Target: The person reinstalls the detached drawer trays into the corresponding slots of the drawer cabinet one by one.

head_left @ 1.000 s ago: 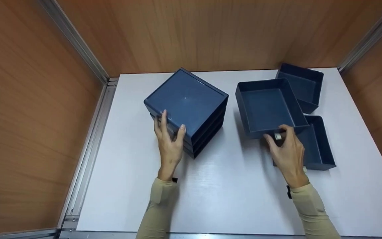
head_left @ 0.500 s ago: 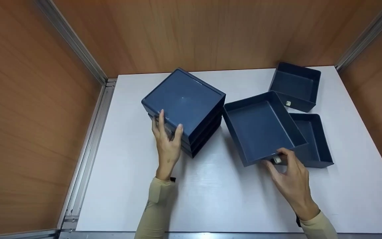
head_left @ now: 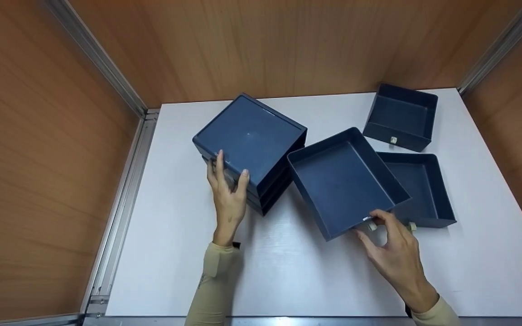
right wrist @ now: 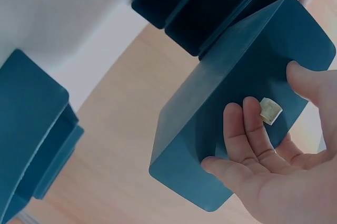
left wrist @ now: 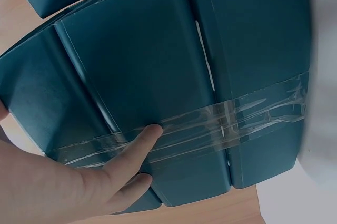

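A dark blue stacked cabinet (head_left: 252,136) with open slots on its right side stands turned at an angle on the white table. My left hand (head_left: 228,199) rests spread against its top and near side; in the left wrist view, fingers touch clear tape (left wrist: 195,137) across its tiers. My right hand (head_left: 397,253) holds a dark blue drawer (head_left: 347,185) at its front panel, around a small pale knob (right wrist: 270,110). The drawer is raised and tilted, its far-left corner close to the slotted side. Whether that corner is inside a slot I cannot tell.
Two more dark blue drawers lie at the right: a back drawer (head_left: 401,113) and a nearer drawer (head_left: 424,185), partly covered by the held one. Wooden panels (head_left: 265,45) and metal rails (head_left: 102,59) enclose the white table (head_left: 161,253).
My right hand has brought the held drawer left and nearer to me, turning it so its far end points toward the cabinet's slotted side. My left hand has stayed on the cabinet.
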Demonstrator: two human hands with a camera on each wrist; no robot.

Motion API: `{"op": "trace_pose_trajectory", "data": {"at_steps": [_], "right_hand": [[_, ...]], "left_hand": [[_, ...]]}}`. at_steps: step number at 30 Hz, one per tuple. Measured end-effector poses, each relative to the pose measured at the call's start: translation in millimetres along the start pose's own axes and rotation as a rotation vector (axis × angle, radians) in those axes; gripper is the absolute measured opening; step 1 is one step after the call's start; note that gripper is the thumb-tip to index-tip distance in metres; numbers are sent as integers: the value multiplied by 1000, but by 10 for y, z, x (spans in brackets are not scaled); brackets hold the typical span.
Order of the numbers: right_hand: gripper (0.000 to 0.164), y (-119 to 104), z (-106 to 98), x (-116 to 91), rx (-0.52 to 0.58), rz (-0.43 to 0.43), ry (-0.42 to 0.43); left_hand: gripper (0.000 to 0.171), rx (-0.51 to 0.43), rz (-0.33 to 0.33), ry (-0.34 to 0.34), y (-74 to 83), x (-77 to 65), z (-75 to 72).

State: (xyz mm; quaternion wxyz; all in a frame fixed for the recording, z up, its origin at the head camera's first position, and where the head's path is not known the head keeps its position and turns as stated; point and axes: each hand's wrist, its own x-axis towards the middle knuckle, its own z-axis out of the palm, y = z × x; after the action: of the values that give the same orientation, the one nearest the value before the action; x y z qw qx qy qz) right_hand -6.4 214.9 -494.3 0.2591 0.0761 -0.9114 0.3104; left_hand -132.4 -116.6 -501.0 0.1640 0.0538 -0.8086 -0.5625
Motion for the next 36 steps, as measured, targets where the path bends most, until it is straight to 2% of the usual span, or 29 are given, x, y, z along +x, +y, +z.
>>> {"op": "trace_pose_trajectory", "data": {"at_steps": [10,19,36], "right_hand": [[61,-31,-26,-28,16,-20,-37],[61,-73,-39,-7,34,-22,-76],[62,-59,7,43,81,-77,-135]], "left_hand": [[80,4,14,5,-5,-1,-5],[81,-8,-13,-20,2,-11,-16],[79,-9,15,-3,-17,2,-12]]}}
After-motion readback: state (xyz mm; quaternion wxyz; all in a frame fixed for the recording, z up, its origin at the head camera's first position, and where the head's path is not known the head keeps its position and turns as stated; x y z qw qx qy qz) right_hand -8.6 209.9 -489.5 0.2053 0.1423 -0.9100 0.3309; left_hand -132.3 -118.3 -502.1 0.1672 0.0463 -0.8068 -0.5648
